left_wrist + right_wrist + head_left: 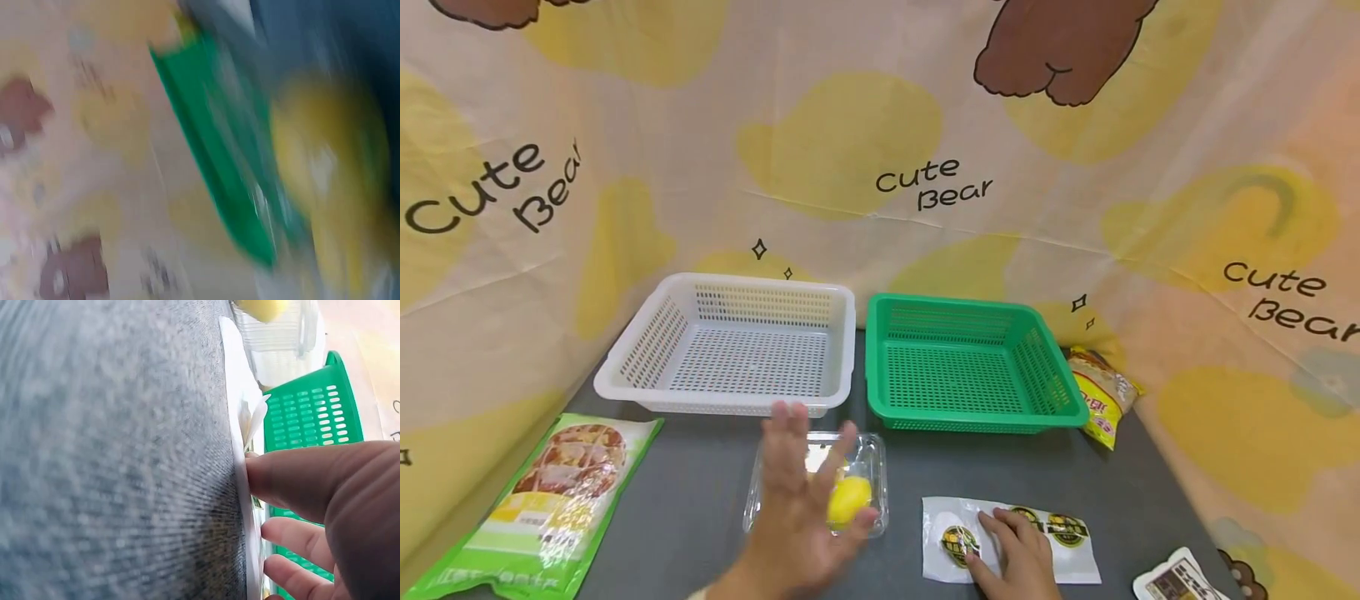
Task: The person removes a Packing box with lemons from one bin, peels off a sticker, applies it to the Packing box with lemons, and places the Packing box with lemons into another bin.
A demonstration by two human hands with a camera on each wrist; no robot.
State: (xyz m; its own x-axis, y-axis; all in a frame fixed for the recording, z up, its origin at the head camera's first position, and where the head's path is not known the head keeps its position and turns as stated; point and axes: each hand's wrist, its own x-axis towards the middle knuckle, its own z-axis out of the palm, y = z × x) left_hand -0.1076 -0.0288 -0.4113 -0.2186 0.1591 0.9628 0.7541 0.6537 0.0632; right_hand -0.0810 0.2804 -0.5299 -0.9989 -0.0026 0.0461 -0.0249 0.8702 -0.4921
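A lemon (850, 502) is held in a clear, ridged plastic container (881, 467), partly hidden by the left hand (799, 508), its fingers straight and spread.
The glossy white sticker sheet (938, 510), printed with round labels, is touched by the loosely bent fingers of the right hand (1021, 554); a white flap (255, 425) is raised beside the thumb. The left wrist view is blurred. Behind, a white basket (722, 402) and a green basket (970, 421) are perforated.
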